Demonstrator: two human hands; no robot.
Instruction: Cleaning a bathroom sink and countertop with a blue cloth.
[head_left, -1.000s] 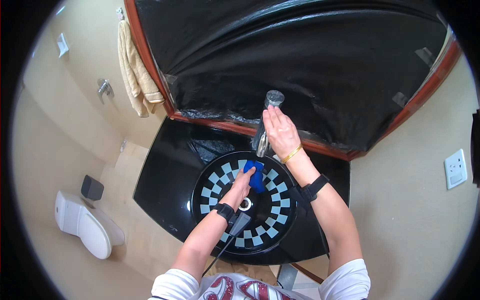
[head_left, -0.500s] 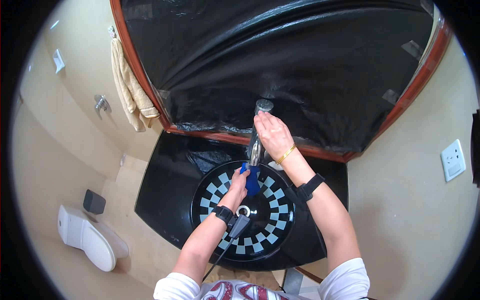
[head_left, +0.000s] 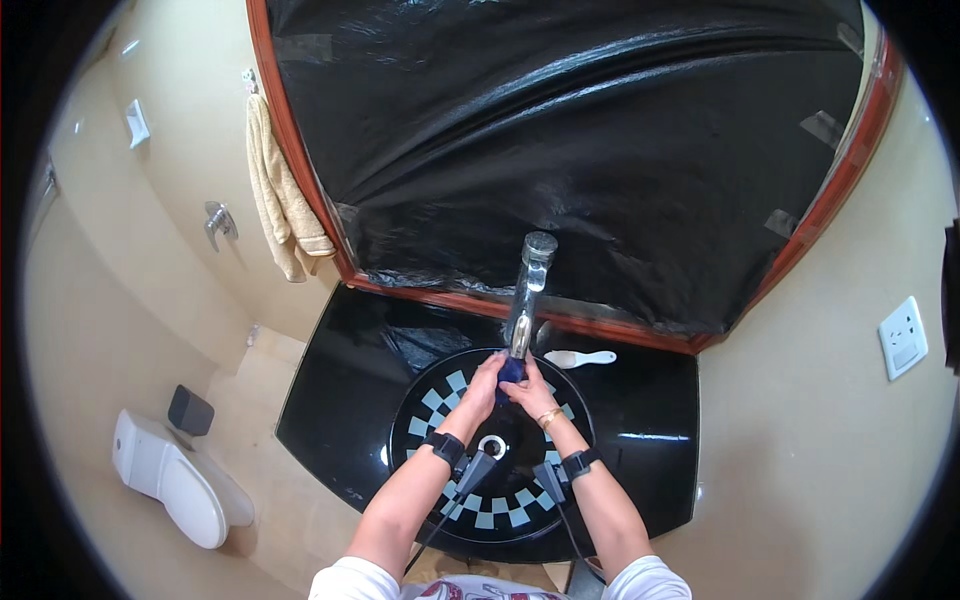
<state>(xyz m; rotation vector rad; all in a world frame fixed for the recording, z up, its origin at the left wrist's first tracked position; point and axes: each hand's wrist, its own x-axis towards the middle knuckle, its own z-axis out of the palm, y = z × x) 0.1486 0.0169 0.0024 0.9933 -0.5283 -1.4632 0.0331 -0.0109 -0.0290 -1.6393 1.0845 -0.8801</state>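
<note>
Both hands meet under the spout of a tall chrome faucet (head_left: 527,290), over a round black sink with a checkered ring (head_left: 455,382). Between them is a small dark blue thing (head_left: 511,371), likely a cloth or sponge, mostly hidden by the fingers. My left hand (head_left: 484,384) closes on its left side, my right hand (head_left: 532,387) on its right side. A white-handled brush (head_left: 580,358) lies on the counter just right of the faucet. Whether water runs from the spout I cannot make out.
The black counter (head_left: 640,470) surrounds the sink, and a ring-shaped drain (head_left: 491,447) sits in the bowl. Black plastic sheeting (head_left: 600,160) covers the wood-framed mirror behind. Black wristbands with cables are on both forearms. A towel (head_left: 280,200) and a toilet (head_left: 190,490) are at left.
My right hand has left the top of the faucet and come down to the blue thing beside my left hand. The white-handled brush, mostly covered before, is now in plain sight.
</note>
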